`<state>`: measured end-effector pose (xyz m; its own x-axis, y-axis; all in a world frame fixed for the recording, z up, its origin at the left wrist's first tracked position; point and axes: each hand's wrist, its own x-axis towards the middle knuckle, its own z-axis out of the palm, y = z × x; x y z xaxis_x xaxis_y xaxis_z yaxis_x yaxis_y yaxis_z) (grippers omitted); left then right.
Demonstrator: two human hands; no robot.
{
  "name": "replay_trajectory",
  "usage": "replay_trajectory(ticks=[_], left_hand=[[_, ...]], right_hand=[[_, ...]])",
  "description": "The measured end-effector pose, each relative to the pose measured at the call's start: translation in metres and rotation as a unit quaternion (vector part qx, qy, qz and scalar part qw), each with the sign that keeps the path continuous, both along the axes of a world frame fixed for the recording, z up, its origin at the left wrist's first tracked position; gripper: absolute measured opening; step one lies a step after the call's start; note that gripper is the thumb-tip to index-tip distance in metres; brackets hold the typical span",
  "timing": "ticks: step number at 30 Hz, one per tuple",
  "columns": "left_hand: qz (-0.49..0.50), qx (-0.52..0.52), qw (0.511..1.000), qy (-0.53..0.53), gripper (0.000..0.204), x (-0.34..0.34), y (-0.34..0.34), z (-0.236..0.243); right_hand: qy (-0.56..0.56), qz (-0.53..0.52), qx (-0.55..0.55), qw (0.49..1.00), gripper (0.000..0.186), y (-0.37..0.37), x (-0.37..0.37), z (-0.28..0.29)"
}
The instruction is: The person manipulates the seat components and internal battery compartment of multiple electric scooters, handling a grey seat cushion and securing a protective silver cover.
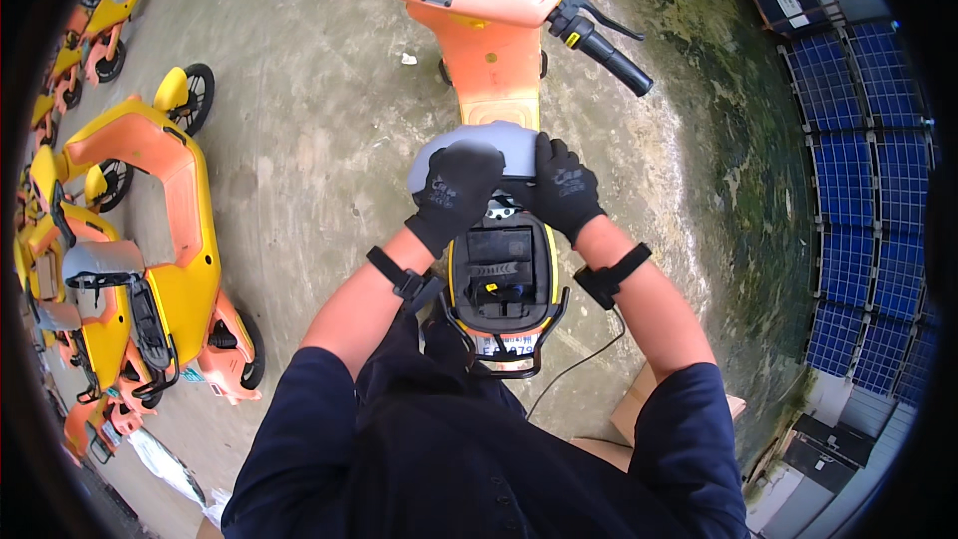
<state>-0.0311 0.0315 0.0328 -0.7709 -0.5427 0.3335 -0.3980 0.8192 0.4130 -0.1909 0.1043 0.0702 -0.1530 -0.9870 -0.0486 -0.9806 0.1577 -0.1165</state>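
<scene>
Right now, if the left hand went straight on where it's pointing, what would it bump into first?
The left hand would meet the grey seat, which it seems to touch; beyond, probably the orange scooter body, though depth is unclear.

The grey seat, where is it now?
In the head view, the grey seat is above centre, beyond the black compartment, left hand on it, right hand at its right edge.
</scene>
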Motion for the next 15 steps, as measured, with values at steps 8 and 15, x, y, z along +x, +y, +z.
replay_trajectory(ticks=[8, 15], left_hand=[[0.046, 0.172, 0.963, 0.201, 0.009, -0.011, -0.014, -0.001], [0.089, 0.232, 0.927, 0.281, 0.006, -0.022, -0.004, 0.004]], right_hand=[[-0.044, -0.005, 0.045, 0.998, 0.08, -0.006, -0.003, 0.008], [-0.1, -0.042, 0.095, 0.989, 0.06, -0.016, -0.014, 0.012]])
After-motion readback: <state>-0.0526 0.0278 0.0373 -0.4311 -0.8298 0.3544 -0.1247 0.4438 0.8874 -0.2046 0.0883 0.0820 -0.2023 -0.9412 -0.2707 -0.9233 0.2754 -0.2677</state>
